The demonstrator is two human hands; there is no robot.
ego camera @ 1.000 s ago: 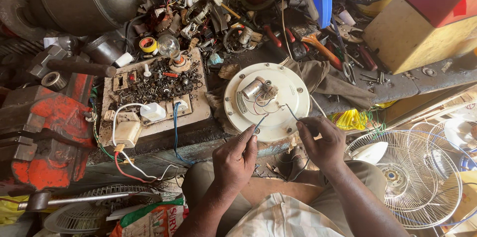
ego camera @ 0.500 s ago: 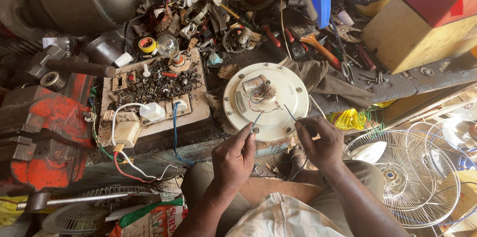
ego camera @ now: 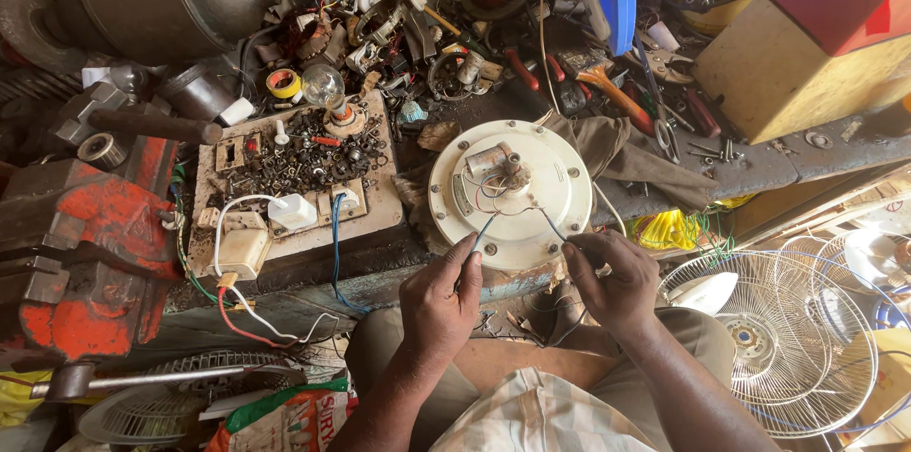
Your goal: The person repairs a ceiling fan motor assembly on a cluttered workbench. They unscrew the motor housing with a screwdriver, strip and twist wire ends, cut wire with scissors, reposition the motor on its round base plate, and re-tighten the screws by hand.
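Head view, steeply down, close

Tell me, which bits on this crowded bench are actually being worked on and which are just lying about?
In hand:
left hand pinching a blue wire
right hand pinching a second wire
round cream motor that both wires run from

Lying about:
red vise
bulb on the wooden board
yellow tape roll
fan guard
red-handled pliers
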